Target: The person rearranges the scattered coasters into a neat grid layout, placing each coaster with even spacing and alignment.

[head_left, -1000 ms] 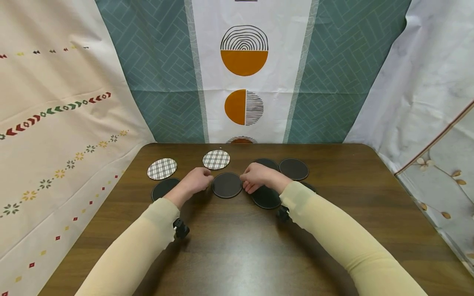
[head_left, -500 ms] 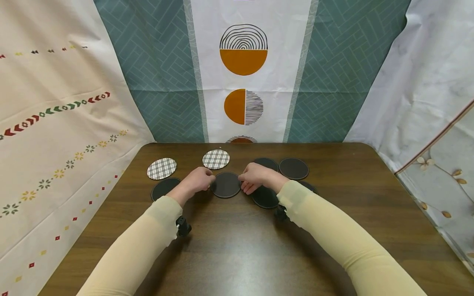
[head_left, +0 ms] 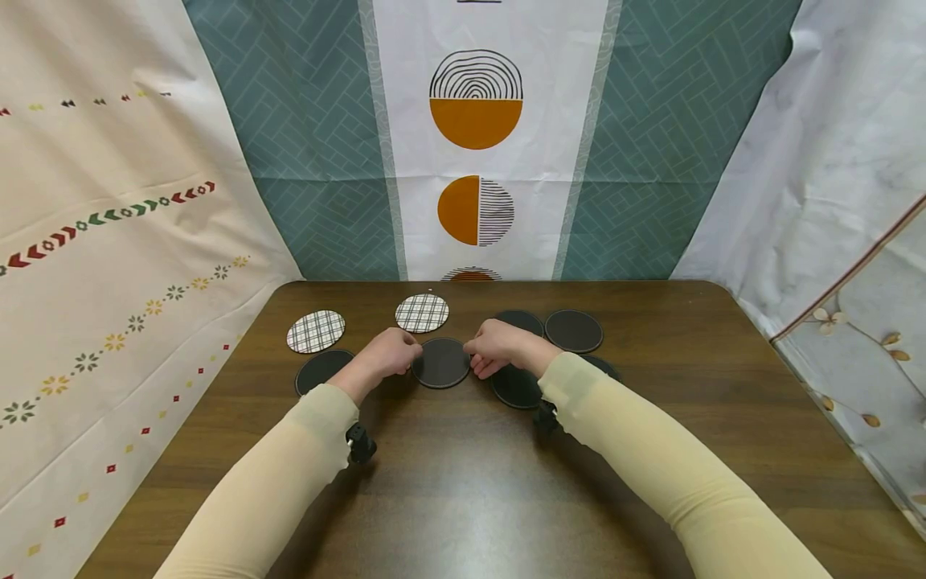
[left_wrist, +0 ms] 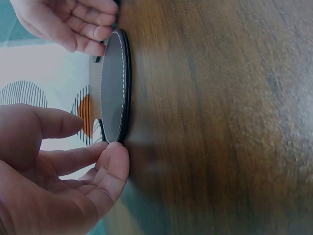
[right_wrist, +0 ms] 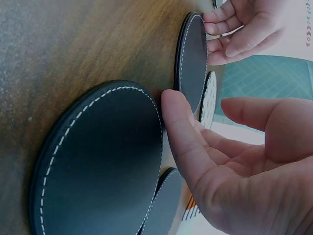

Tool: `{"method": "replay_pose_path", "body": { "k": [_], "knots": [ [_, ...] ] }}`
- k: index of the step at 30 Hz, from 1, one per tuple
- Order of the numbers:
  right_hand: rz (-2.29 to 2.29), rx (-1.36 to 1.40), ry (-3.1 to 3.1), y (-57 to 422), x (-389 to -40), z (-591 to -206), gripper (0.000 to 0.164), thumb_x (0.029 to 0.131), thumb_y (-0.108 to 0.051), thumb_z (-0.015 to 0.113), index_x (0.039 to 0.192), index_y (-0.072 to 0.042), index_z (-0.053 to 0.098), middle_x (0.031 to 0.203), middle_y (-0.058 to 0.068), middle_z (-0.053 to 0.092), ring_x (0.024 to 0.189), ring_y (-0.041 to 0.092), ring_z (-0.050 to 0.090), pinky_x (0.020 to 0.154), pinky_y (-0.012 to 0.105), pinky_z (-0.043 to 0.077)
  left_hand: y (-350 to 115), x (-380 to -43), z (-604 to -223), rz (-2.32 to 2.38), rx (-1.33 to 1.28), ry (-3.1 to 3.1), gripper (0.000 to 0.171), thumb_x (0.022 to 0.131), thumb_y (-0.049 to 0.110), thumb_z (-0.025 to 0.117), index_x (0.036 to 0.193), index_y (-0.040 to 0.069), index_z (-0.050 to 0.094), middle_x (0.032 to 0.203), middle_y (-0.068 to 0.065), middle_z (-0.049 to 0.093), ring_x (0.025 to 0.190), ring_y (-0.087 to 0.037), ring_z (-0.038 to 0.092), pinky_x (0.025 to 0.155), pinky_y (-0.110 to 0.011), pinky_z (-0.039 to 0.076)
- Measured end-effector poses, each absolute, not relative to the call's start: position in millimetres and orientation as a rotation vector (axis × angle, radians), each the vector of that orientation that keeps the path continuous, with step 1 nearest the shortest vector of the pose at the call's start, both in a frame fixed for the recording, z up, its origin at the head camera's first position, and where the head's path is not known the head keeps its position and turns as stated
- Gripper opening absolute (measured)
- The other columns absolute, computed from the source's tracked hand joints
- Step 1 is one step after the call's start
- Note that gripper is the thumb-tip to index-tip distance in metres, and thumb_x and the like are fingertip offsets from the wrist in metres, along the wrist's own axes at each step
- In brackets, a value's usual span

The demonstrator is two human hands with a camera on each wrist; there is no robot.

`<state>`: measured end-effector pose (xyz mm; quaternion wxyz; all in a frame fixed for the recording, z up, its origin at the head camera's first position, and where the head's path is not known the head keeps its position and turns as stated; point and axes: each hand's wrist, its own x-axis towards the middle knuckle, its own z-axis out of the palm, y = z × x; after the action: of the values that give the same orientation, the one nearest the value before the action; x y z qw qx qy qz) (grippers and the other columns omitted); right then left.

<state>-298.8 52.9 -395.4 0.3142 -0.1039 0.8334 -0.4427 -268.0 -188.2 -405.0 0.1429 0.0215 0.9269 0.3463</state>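
A dark round coaster [head_left: 441, 363] with white edge stitching lies flat on the table between both hands. In the left wrist view its edge looks doubled, like stacked layers. My left hand [head_left: 391, 351] touches its left rim with the fingertips, the thumb held apart from it. On the opposite rim rest the fingertips of my right hand [head_left: 502, 346], its thumb also raised away. Beside the right hand, and partly hidden under it in the head view, lies another dark coaster [right_wrist: 102, 156]. Neither hand grips the middle coaster.
Two white plaid coasters [head_left: 316, 331] lie at the back left and back middle. A dark coaster [head_left: 321, 368] sits partly behind the left wrist. At right, several dark coasters [head_left: 574, 330] cluster. The wooden table [head_left: 448, 482] ends against hanging cloths.
The middle coaster and both hands have shifted very slightly left in the head view. The right hand's fingertips are a little closer in; the other coasters stay put.
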Motion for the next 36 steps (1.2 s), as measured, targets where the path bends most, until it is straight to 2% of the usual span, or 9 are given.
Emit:
{"method": "replay_pose_path", "body": {
  "k": [3,10,15,20,24,27,30,33,36],
  "knots": [
    [-1.17,-0.268,2.192,51.9,-298.9,-394.5,0.036,0.115,-0.014,0.056,0.133,0.015,0.067,0.11,0.025,0.074,0.092,0.028,0.077,0.088,0.039,0.065,-189.3,-268.1,-405.0,1.021,0.06,2.664,0.03,0.111,0.015,0.055,0.117,-0.004,0.076,0.076,-0.002,0.06,0.072,-0.016,0.057,0.072,-0.031,0.046],
    [-1.17,-0.243,2.176,52.3,-299.1,-392.7,0.038,0.116,-0.014,0.056,0.138,0.016,0.064,0.116,0.027,0.075,0.1,0.033,0.078,0.089,0.04,0.065,-190.3,-267.5,-404.6,1.064,0.05,2.635,0.032,0.11,0.015,0.055,0.124,-0.006,0.075,0.086,-0.007,0.064,0.076,-0.016,0.06,0.073,-0.029,0.049],
    [-1.166,-0.246,2.167,53.2,-297.6,-390.4,0.038,0.116,-0.014,0.056,0.138,0.016,0.064,0.117,0.028,0.075,0.099,0.033,0.078,0.09,0.041,0.065,-190.7,-266.5,-404.9,1.094,0.056,2.621,0.031,0.11,0.014,0.055,0.121,-0.007,0.074,0.084,-0.007,0.064,0.075,-0.015,0.06,0.073,-0.028,0.05],
    [-1.171,-0.235,2.157,53.7,-296.4,-388.7,0.039,0.115,-0.014,0.056,0.14,0.016,0.062,0.117,0.027,0.074,0.099,0.033,0.078,0.09,0.041,0.065,-190.5,-266.2,-405.0,1.106,0.054,2.605,0.032,0.11,0.015,0.056,0.125,-0.007,0.074,0.093,-0.01,0.066,0.08,-0.016,0.062,0.076,-0.029,0.052],
    [-1.157,-0.232,2.17,52.3,-295.4,-387.9,0.041,0.115,-0.015,0.056,0.143,0.015,0.06,0.116,0.027,0.074,0.1,0.034,0.078,0.089,0.041,0.065,-190.4,-266.7,-405.9,1.111,0.036,2.591,0.032,0.11,0.014,0.056,0.126,-0.008,0.073,0.09,-0.009,0.065,0.08,-0.017,0.063,0.079,-0.03,0.056],
    [-1.145,-0.236,2.185,50.7,-294.9,-388.9,0.041,0.115,-0.015,0.056,0.143,0.015,0.06,0.112,0.025,0.074,0.097,0.032,0.078,0.087,0.04,0.066,-190.2,-266.4,-406.2,1.101,0.03,2.583,0.032,0.112,0.015,0.056,0.128,-0.007,0.072,0.086,-0.007,0.063,0.08,-0.016,0.062,0.081,-0.031,0.057],
    [-1.155,-0.229,2.176,48.9,-294.9,-390.0,0.038,0.115,-0.014,0.056,0.137,0.016,0.061,0.101,0.019,0.071,0.089,0.028,0.076,0.087,0.039,0.066,-190.6,-265.2,-405.8,1.105,0.029,2.578,0.033,0.112,0.015,0.056,0.129,-0.007,0.072,0.084,-0.005,0.062,0.079,-0.016,0.062,0.082,-0.031,0.057],
    [-1.19,-0.207,2.145,47.5,-294.7,-390.5,0.034,0.115,-0.013,0.057,0.131,0.017,0.061,0.092,0.014,0.064,0.083,0.023,0.073,0.089,0.04,0.065,-191.3,-264.1,-406.1,1.132,0.025,2.572,0.033,0.111,0.014,0.056,0.128,-0.008,0.072,0.083,-0.005,0.062,0.077,-0.014,0.061,0.08,-0.03,0.057],
    [-1.227,-0.184,2.12,46.2,-295.2,-391.1,0.033,0.115,-0.014,0.057,0.13,0.016,0.059,0.089,0.012,0.061,0.083,0.022,0.072,0.092,0.041,0.064,-192.7,-263.2,-406.6,1.166,0.016,2.559,0.033,0.111,0.014,0.056,0.128,-0.009,0.071,0.082,-0.005,0.062,0.074,-0.013,0.06,0.077,-0.028,0.056]
  ]
}}
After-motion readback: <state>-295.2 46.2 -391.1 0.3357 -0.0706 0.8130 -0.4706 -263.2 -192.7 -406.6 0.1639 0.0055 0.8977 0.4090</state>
